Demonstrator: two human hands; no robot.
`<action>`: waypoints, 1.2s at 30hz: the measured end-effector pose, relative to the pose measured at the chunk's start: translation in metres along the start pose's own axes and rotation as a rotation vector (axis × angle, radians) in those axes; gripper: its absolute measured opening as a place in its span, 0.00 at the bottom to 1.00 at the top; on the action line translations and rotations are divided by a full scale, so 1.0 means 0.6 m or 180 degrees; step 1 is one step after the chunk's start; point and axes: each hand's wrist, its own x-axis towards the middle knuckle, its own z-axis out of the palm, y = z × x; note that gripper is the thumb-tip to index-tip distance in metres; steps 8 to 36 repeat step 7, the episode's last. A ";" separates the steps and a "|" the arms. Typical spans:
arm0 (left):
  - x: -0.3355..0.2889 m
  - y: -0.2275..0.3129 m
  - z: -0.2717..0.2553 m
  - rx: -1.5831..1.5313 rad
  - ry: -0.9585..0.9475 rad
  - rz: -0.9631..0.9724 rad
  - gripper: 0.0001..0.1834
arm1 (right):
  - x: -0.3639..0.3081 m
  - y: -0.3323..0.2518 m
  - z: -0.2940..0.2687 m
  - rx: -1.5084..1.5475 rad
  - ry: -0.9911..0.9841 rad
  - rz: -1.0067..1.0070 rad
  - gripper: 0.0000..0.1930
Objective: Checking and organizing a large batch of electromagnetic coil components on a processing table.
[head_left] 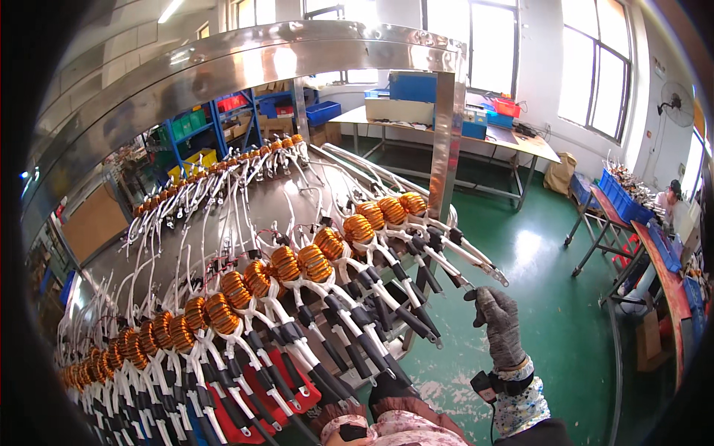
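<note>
My right hand (497,320), in a grey glove, is beside the right end of the front row of coils. Its thumb and fingers pinch the metal-tipped end of a white cable (445,262). That cable runs back to the copper-wound ring coils (372,215), whose leads carry black sleeves and metal lugs. Another lugged cable (483,264) lies just above the hand. At the lower edge, a small patch with a dark piece may be part of my left hand (348,440); its fingers cannot be made out.
Coils sit in rows on a metal table (256,197) under a steel frame (446,134). Red material (230,412) shows beneath the hanging leads. A workbench (535,147) with blue boxes stands behind. Right, another bench (666,279) holds blue bins; a person (667,199) is near it.
</note>
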 end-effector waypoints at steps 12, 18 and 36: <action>-0.018 -0.076 -0.049 -0.0439 -0.0490 0.0661 0.31 | 0.009 -0.026 0.007 0.0016 0.0014 -0.0022 0.16; -0.018 -0.076 -0.049 -0.0439 -0.0490 0.0661 0.31 | 0.009 -0.026 0.007 0.0016 0.0014 -0.0022 0.16; -0.018 -0.076 -0.049 -0.0439 -0.0490 0.0661 0.31 | 0.009 -0.026 0.007 0.0016 0.0014 -0.0022 0.16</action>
